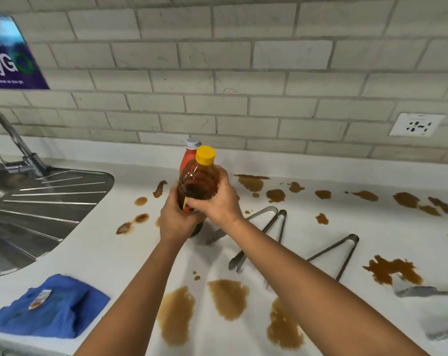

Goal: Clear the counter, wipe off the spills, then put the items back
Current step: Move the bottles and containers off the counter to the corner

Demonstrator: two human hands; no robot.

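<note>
Flanking the hands, tongs (266, 227) and brown spills (228, 299) crowd the desk (110, 253); left hand (175, 219) and right hand (217, 201) both grip the amber bottle (198, 181).

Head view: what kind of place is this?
Most likely a kitchen counter: a steel sink with faucet, tiled backsplash, and tongs among brown spills.

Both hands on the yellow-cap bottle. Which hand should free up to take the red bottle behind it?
Probably the left hand. It holds the yellow-cap bottle low, at its base, while the right hand wraps the body higher up and could carry it alone. The red bottle stands behind, slightly left.
</note>
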